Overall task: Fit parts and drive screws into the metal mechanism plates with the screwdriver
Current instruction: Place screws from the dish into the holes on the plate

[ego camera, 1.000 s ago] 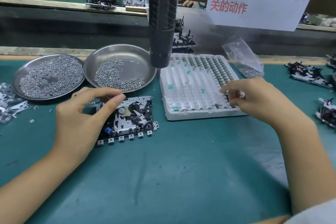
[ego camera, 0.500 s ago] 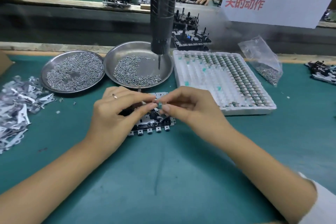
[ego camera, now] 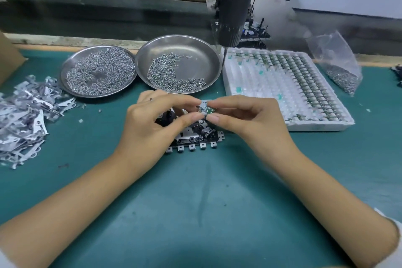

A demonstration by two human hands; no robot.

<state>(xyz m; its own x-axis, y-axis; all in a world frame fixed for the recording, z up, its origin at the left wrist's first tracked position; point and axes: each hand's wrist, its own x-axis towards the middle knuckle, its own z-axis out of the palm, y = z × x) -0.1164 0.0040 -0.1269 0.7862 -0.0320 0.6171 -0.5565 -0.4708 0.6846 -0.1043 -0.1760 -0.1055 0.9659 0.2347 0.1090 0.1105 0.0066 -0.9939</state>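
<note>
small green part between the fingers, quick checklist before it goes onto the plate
1. Small green part held: ok, right hand and left hand both pinch it.
2. Mechanism plate flat on the mat, under the hands: ok.
3. Seat on the plate clear: cannot tell, fingers hide it.
4. Part orientation: cannot tell, too small.
5. Screwdriver hanging free above: ok.
6. Screws in the right dish: ok.

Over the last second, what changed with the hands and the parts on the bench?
The right hand left the white parts tray carrying a small green part and came over to the mechanism plate, where the left hand rose to pinch the part too. The plate, both screw dishes and the hanging screwdriver stayed put.
</note>
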